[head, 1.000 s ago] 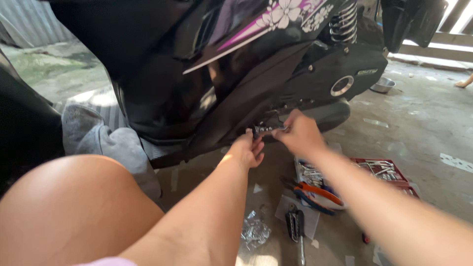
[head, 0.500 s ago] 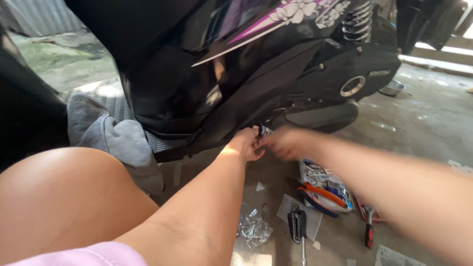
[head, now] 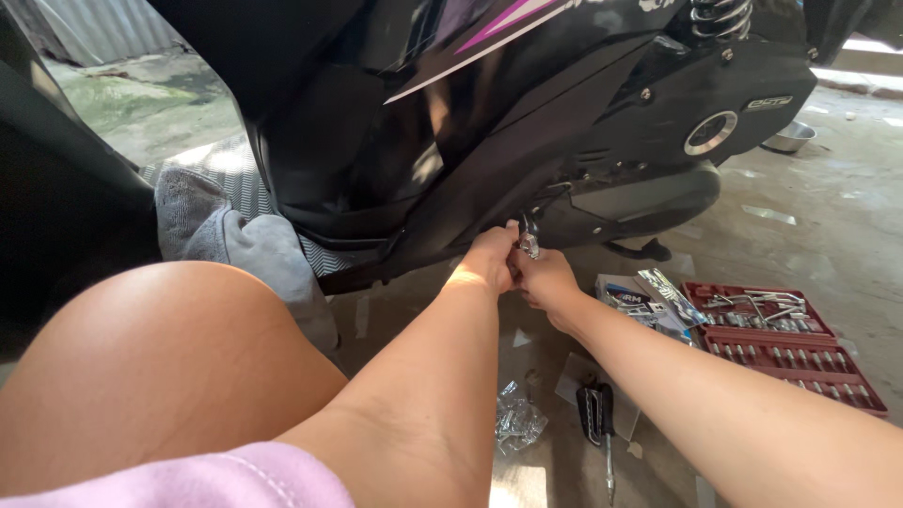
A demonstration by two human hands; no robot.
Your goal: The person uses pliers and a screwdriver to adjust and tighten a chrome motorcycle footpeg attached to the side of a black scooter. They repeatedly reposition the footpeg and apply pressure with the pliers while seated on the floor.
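Head view: both hands met at a small metal fitting under the black scooter's lower panel. Left hand and right hand fingertips pinched together on it, seemingly mid-fastening. Next called for steady turning, with the screwdriver lying below the fingers.

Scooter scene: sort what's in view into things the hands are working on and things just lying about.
In hand:
left hand
right hand
small metal part, pinched between both hands
scooter

Lying about:
red tool case
screwdriver
crumpled plastic
packets
grey cloth
metal bowl

Scooter body overhead, floor open rightward
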